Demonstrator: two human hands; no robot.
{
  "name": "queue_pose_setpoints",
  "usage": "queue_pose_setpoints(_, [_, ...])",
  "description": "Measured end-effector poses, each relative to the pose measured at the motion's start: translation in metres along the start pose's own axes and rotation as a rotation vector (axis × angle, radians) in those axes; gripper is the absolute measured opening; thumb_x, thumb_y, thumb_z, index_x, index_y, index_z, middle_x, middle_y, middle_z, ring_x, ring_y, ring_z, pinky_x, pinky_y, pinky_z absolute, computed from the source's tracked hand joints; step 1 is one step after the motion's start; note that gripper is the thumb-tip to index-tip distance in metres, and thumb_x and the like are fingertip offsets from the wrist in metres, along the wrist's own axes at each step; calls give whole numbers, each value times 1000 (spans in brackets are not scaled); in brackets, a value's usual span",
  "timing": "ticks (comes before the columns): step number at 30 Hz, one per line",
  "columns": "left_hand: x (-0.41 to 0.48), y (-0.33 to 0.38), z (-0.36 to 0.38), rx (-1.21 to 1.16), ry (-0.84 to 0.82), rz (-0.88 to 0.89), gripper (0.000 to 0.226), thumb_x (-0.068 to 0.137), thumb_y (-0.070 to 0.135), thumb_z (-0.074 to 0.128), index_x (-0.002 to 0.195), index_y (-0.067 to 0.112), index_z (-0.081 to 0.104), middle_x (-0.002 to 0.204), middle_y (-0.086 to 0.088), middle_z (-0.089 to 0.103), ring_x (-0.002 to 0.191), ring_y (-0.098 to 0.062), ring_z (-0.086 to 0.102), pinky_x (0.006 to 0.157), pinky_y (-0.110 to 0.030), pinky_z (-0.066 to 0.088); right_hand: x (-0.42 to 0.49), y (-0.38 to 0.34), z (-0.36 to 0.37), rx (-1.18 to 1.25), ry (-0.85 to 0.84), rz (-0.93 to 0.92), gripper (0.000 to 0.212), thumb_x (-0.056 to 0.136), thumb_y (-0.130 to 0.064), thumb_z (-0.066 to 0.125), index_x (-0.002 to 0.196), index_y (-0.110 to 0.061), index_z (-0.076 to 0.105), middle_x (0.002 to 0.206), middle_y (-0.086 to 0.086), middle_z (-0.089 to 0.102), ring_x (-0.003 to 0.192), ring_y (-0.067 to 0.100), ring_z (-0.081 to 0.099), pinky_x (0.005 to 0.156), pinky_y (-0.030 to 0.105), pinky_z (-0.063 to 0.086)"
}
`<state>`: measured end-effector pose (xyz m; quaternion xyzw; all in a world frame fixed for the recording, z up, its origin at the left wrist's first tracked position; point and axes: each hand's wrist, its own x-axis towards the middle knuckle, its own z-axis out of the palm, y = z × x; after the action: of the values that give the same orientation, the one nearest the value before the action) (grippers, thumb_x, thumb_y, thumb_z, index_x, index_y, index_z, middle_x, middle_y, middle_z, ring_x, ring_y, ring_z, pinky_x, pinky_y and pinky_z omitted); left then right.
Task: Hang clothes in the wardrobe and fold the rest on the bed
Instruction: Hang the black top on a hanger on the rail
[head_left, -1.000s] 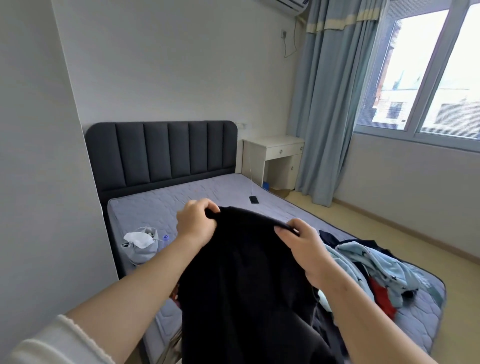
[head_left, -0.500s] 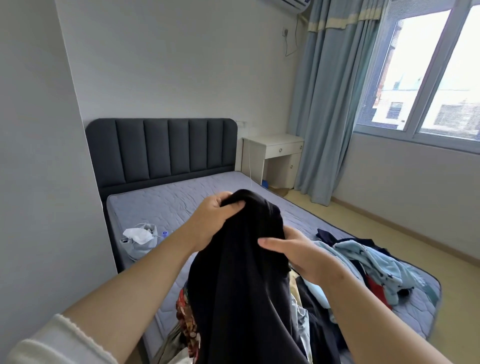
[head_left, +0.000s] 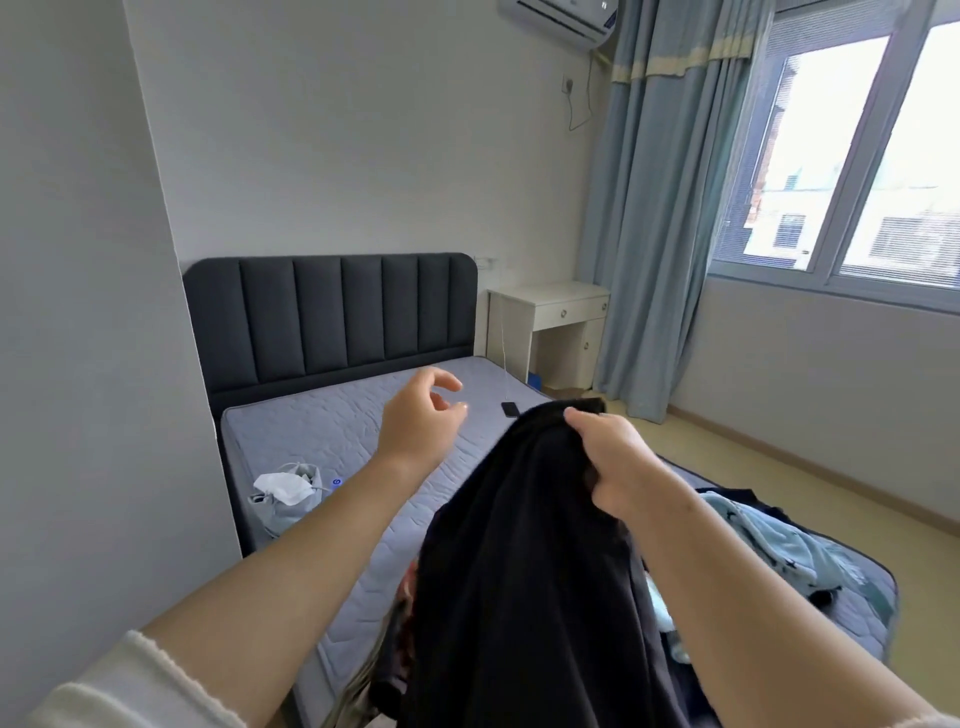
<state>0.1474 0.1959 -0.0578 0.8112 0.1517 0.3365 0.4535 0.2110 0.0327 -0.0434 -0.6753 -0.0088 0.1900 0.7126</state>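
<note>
The right hand (head_left: 615, 462) grips the top edge of a black garment (head_left: 519, 582), thumb and curled fingers bunched round the cloth. The fabric hangs straight down below the hand, over the near part of the bed (head_left: 322, 431). The left hand (head_left: 418, 418) is raised to the left of it, fingers loosely spread and holding nothing. What kind of garment it is cannot be told, perhaps a top, since it hangs as one dark mass with no collar or waistband showing.

The step in hand looks like opening the piece out to judge whether it should be hung or folded. To do that well, the free hand should take the same top edge just beside the right hand. It should then slide outward until the cloth hangs flat, kept lifted off the pile of clothes (head_left: 769, 545) below and to the right of the right hand. The bare mattress beyond the left hand gives room to fold.

The marks on the air conditioner (head_left: 561, 15) and the blue mark (head_left: 336, 482) beside the bag (head_left: 288, 493) are too small to read.
</note>
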Motion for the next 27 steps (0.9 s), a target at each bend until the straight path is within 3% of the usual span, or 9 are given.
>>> queue_pose_setpoints(4, [-1,29,-5,-269,-257,23,7,89,19,59,91,24,55,84,1,57,71,-10,60,64,-21,52,-10,-37,11,402,-59,-65,22,99,-9,40,83,-2,53,60,10,65,46,16,64,38,18,48])
queue_pose_setpoints(8, [-4,42,-4,-343,-476,38,29,82,29,67,103,34,48,105,7,53,93,-5,58,71,-15,50,-23,-61,20,355,-127,-137,22,101,-11,33,98,0,52,79,13,64,65,19,63,47,26,50])
queue_pose_setpoints(11, [-9,38,7,-29,-440,134,71,71,39,75,128,35,32,124,3,35,111,-11,44,91,-28,43,-29,-60,23,288,-127,-158,23,100,-12,35,93,2,53,78,15,65,63,21,66,48,27,52])
queue_pose_setpoints(13, [-11,32,16,154,-405,220,76,77,32,70,137,27,24,129,-5,32,115,-21,43,97,-37,42,-31,-53,26,250,-123,-162,21,99,-11,38,93,3,52,80,17,65,64,23,66,52,30,53])
queue_pose_setpoints(15, [-10,27,17,261,-377,229,60,82,22,57,135,23,28,122,-8,38,108,-29,49,92,-45,46,-30,-47,27,211,-104,-154,19,99,-11,40,90,2,52,80,17,65,63,23,67,50,30,54])
queue_pose_setpoints(17, [-7,23,15,424,-323,213,46,83,16,45,128,23,36,110,-2,38,96,-26,50,84,-41,47,-30,-42,26,176,-79,-147,16,98,-10,42,90,0,52,81,17,66,62,23,68,48,30,54])
queue_pose_setpoints(20, [-6,16,7,591,-218,156,28,86,18,40,113,21,47,103,-1,40,86,-22,48,71,-34,40,-26,-38,26,159,-34,-165,11,97,-10,44,88,-9,48,89,16,64,73,25,68,58,31,55])
queue_pose_setpoints(24, [-1,8,-12,738,-456,-9,12,87,14,40,97,16,45,92,-3,40,73,-19,47,60,-29,38,-25,-32,28,146,19,-204,16,96,-11,46,81,-16,46,97,16,63,80,25,68,65,31,56])
queue_pose_setpoints(27, [3,6,-32,624,-532,-148,12,87,6,42,91,14,50,81,-4,50,67,-18,50,51,-24,43,-28,-25,35,128,0,-216,17,96,-11,47,81,-18,47,98,15,64,79,24,68,65,29,56])
